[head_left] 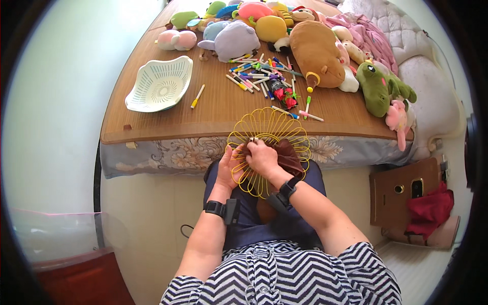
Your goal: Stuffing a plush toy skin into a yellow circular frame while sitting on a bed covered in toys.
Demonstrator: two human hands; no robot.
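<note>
**Yellow wire basket [273,136] above the lap [249,223]**

Slender, looped wires fan out like petals. The left hand [230,165] curves along its left side, finger grip unclear; the right hand's [263,160] fingers clench brown cloth [288,156] at its centre. Beyond lie scattered marker pens [249,76].

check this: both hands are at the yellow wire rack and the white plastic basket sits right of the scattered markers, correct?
One slip: the head view shows the white plastic basket left of the scattered markers, not right. The left hand and right hand are at the yellow wire rack.
</note>
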